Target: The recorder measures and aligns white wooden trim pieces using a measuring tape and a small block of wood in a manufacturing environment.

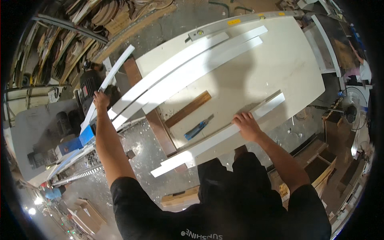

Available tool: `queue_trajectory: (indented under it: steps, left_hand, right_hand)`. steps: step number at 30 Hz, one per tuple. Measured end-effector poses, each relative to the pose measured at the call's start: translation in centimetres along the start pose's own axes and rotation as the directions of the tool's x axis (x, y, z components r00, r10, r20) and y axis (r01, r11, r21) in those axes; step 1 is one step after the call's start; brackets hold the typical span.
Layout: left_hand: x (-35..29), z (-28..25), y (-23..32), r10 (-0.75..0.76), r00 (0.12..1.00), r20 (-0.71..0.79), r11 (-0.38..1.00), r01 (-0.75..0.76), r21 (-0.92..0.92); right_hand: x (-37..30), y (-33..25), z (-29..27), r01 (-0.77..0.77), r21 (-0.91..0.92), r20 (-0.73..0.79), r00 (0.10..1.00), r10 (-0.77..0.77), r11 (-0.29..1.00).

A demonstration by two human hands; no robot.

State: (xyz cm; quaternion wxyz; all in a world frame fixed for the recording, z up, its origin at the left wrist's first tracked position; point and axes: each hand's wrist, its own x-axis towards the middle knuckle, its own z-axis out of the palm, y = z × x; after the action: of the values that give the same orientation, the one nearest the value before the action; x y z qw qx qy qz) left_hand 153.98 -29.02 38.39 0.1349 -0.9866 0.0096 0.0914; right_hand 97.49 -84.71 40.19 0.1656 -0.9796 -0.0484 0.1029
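Observation:
My left hand (102, 99) is closed around a narrow white strip (116, 69) that slants up beside the dark motor of a machine. Near the front edge of the pale table (280, 72), my right hand (247, 126) has its fingers curled over a white board (216, 138), which looks like two pieces lying side by side. Several long white boards (168, 74) lie aslant across the table's left and far part. A blue-handled cutting tool (196, 129), likely a utility knife, rests on the table between the hands, next to a short brown wooden strip (188, 109).
A grey spirit level (244, 23) lies along the table's far edge. The machine's motor (89, 86) and blue parts (72, 146) stand at left. Offcuts (108, 18) are stacked at the far left. An open wooden box (320, 166) stands at right; another person (364, 70) shows at the far right.

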Motion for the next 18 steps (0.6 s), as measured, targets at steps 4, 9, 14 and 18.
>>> queue_trajectory:
  steps: [4, 9, 14, 18]
  left_hand:
    - [3.0, -1.4, -8.4, -0.086, 0.993, 0.077, 0.995, 0.081, 0.063]
    - [2.4, 2.7, 1.0, -0.040, 0.985, 0.166, 0.986, 0.066, -0.155]
    - [3.8, 1.9, -6.4, -0.001, 0.997, -0.080, 0.984, 0.015, 0.176]
    - [5.9, -0.8, -11.2, 0.201, 0.973, -0.112, 0.975, -0.187, 0.120]
  right_hand:
    - [2.1, -1.1, -0.1, 0.066, 0.032, -0.048, 0.997, -0.064, 0.997]
    - [-0.8, 0.4, 0.4, -0.029, -0.055, -0.004, 1.000, 0.029, 0.998]
    - [1.0, -1.0, 0.4, 0.028, -0.020, -0.024, 0.999, -0.029, 0.999]
    - [2.1, -0.8, 0.5, 0.068, 0.011, -0.091, 0.994, -0.066, 0.998]
